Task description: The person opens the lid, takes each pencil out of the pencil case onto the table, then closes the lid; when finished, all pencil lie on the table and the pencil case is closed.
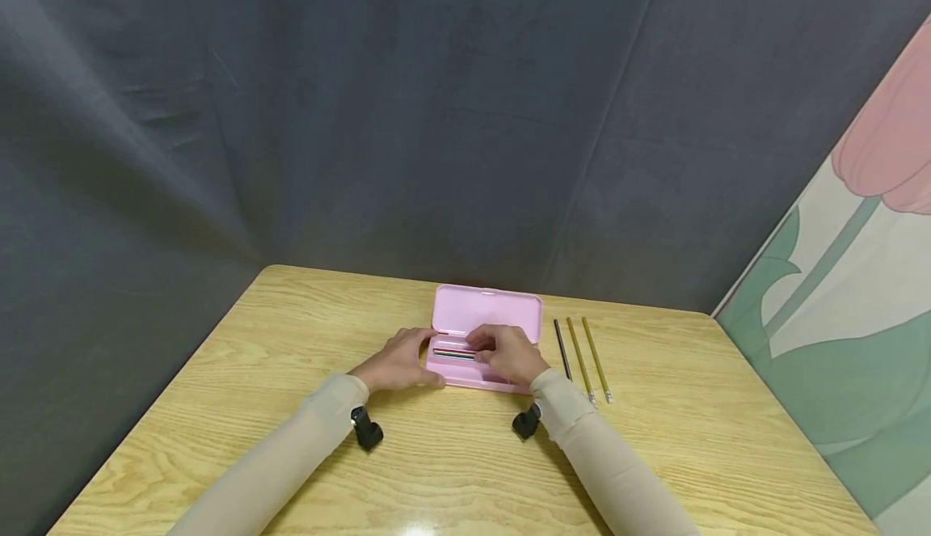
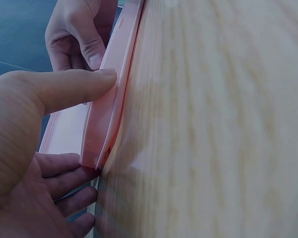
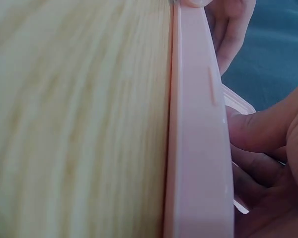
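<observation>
A pink pencil case [image 1: 473, 372] lies on the table with its lid [image 1: 487, 310] raised at the back. Several colored pencils [image 1: 452, 354] lie side by side in its left part. My left hand [image 1: 400, 360] grips the case's left end, the thumb [image 2: 89, 88] on the front wall [image 2: 107, 106] and the other fingers round the end. Reaching into the case from the right, my right hand [image 1: 507, 352] has curled fingers and thumb at the pencils' right ends and pinches them. The front wall [image 3: 201, 148] partly hides those fingertips in the right wrist view.
Right of the case lie a dark pencil [image 1: 562, 348] and two yellow pencils [image 1: 579, 358] with erasers toward me. The wooden table [image 1: 305, 342] meets a dark curtain [image 1: 407, 132] at the back. A flower-patterned cloth [image 1: 858, 342] hangs at the right.
</observation>
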{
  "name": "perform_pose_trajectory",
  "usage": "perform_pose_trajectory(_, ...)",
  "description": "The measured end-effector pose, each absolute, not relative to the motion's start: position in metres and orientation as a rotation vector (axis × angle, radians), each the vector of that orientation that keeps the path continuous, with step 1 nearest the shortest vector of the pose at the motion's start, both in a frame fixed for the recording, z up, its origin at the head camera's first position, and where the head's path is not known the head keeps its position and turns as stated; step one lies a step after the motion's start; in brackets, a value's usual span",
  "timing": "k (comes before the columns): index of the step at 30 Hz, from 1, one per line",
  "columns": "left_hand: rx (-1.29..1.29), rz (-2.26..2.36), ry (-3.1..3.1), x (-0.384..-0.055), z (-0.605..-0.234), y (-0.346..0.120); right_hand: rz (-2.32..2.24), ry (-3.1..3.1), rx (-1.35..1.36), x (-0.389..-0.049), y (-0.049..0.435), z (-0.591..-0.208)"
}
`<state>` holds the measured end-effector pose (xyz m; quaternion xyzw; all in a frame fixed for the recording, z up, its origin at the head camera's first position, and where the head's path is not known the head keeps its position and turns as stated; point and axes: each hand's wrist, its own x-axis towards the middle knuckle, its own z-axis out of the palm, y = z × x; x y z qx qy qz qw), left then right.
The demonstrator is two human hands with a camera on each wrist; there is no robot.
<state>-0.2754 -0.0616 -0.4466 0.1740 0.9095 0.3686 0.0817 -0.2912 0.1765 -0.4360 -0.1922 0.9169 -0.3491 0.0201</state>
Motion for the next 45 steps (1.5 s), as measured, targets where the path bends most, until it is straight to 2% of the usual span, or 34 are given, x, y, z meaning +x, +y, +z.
perform_pose_trajectory(12, 0.521, 1.109, 2.715, -0.2769, -0.4464, -0.0611, -0.996, 2.840, -0.600, -0.2947, 0.1753, -0.4335)
perform_pose_trajectory(21, 0.523, 1.116, 2.709, -0.2769, -0.4442, -0.0612, -0.973, 2.910, -0.737, -0.2972, 0.1736, -0.4348)
perform_pose_trajectory(35, 0.521, 1.120, 2.711, -0.2757, -0.4444, -0.0614, -0.828, 2.950, -0.727, -0.2971, 0.1782, -0.4305)
perform_pose_trajectory(45, 0.530, 1.124, 2.709, -0.2741, -0.4460, -0.0621, -0.764, 2.983, -0.852, -0.2989, 0.1796, -0.4356)
